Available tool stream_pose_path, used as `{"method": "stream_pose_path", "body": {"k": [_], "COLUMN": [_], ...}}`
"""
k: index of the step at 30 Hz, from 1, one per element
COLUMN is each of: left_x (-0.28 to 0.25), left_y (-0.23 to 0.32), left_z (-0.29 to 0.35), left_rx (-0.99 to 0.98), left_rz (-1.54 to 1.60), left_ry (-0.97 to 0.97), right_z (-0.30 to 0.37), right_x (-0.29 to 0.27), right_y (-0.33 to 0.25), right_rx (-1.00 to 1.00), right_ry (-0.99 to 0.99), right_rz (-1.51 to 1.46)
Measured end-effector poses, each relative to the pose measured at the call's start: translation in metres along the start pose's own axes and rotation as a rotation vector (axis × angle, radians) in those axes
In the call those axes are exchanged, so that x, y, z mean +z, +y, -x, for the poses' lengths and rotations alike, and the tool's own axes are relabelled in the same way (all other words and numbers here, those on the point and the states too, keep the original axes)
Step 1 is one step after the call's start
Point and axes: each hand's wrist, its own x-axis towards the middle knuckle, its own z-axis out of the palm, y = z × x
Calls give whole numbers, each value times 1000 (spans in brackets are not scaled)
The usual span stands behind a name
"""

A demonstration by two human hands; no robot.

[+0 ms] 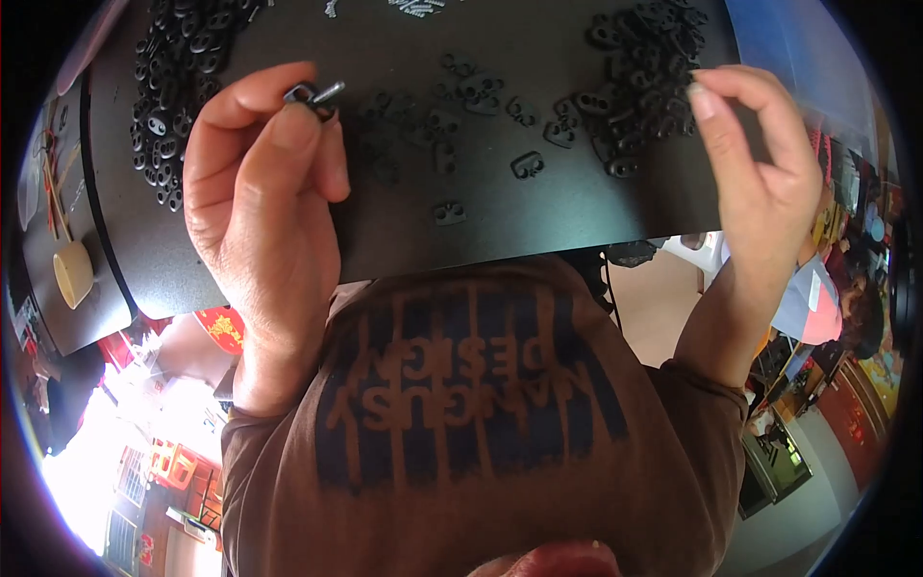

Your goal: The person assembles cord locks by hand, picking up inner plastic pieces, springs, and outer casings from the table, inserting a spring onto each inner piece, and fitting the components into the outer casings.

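Head view: left hand (264, 192) has a black clip (301, 93) pinched above the table (394, 240), metal pin (332, 91) poking out. Right hand (766, 163) is by the right pile (649, 72), fingertips together — can't tell if they're gripping anything. Beige scoop (72, 274) far left, contents unclear — metal bits (418, 7) cut off up top.

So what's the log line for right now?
left hand: pinches black part, metal bit | right hand: at right pile, grip unclear | table: loose parts
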Motion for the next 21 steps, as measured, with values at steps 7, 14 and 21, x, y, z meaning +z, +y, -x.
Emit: {"method": "stream_pose_path", "body": {"k": [7, 14, 21], "left_x": [2, -3, 0], "left_y": [0, 0, 5], "left_z": [3, 2, 5], "left_rx": [-26, -23, -55], "left_rz": [-46, -14, -47], "left_ry": [30, -13, 2], "right_z": [1, -6, -8], "right_x": [11, 29, 35], "right_y": [4, 1, 2], "right_rx": [-205, -345, -280], "right_ry": [-150, -229, -247], "right_rz": [93, 292, 275]}}
